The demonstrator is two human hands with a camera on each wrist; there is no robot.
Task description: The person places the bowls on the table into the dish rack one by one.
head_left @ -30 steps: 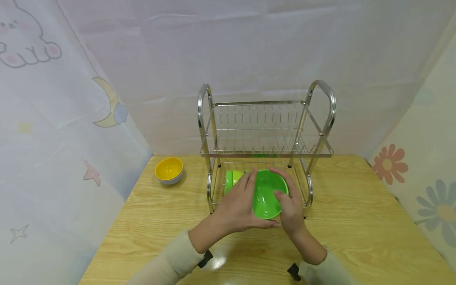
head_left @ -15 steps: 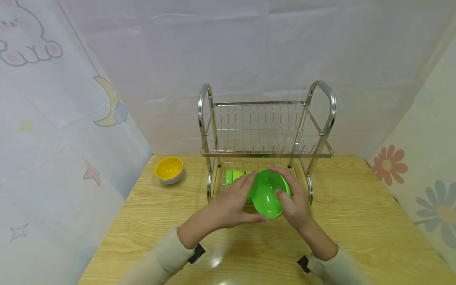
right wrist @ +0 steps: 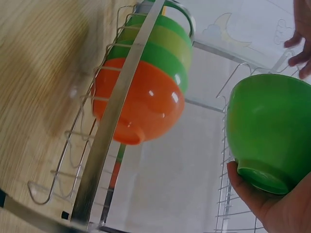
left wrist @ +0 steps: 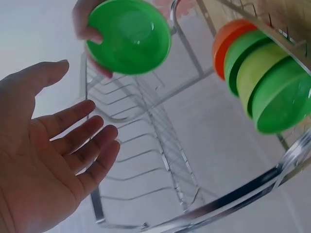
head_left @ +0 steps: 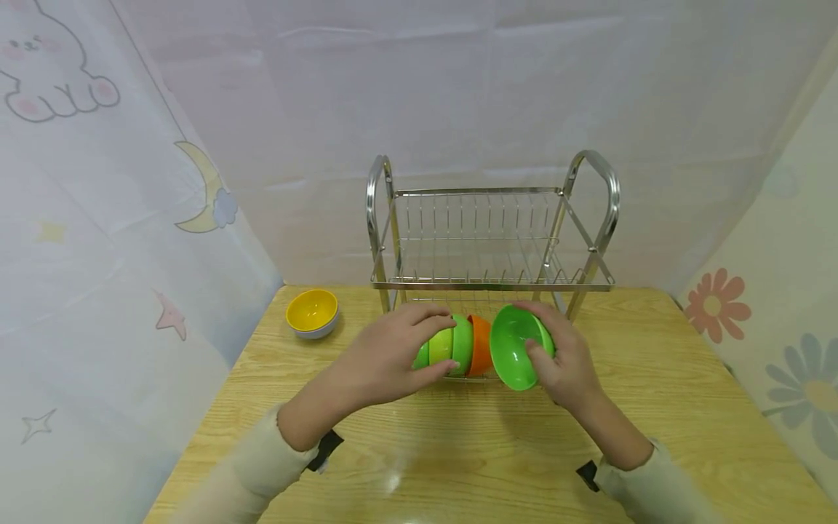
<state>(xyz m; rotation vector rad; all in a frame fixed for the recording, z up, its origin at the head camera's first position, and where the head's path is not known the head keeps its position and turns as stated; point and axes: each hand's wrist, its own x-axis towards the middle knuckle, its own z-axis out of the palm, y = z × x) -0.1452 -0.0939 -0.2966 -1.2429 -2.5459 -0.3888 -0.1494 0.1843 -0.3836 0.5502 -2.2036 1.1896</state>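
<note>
My right hand (head_left: 563,360) holds a green bowl (head_left: 513,349) by its right side, thumb inside and fingers behind the rim; its opening faces me. In the right wrist view the underside of that green bowl (right wrist: 272,131) shows above the palm. My left hand (head_left: 386,353) is spread, palm facing right, and holds nothing; in the left wrist view its fingers (left wrist: 92,145) are loosely extended. Beyond it, on the rack's lower tier, several bowls stand on edge, nested in a row: green, a yellow-green bowl (head_left: 441,348), green, and an orange bowl (head_left: 481,346) at the right end.
A two-tier metal dish rack (head_left: 497,287) stands on the wooden table (head_left: 314,407) before a pale cloth backdrop. At the left, a yellow bowl (head_left: 311,310) sits nested in a greyish bowl (head_left: 318,332). The rack's upper tier overhangs the lower one.
My left hand has let go of the green bowl and drawn away to the left. The right hand has carried the bowl a little right, uncovering the orange bowl in the row.
</note>
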